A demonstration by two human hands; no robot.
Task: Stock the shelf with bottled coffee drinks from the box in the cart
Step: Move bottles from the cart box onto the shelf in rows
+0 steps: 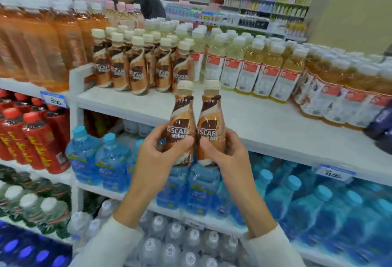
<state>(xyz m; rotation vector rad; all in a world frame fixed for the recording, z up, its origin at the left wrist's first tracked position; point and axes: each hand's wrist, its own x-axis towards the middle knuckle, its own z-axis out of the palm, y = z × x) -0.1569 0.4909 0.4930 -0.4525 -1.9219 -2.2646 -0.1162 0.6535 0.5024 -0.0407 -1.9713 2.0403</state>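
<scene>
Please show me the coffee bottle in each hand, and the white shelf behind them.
Left coffee bottle [182, 121], head view, label.
Right coffee bottle [210, 121], head view, label.
White shelf [265, 126], head view, bare top.

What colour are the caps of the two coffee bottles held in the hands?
Both caps on the coffee bottles are cream; the head view shows them.

The left coffee bottle and the right coffee bottle are both showing brown-and-copper wrappers with a cream swirl, white lettering and cream caps. The shelved coffee bottles are wearing the same pattern on the white shelf. Beside them, tea bottles are glowing amber-orange, and yellow drink bottles are carrying white labels with red bands. Below, water bottles are showing blue with light-blue caps, red bottles are bearing yellow script, and the sleeves are looking off-white.
</scene>
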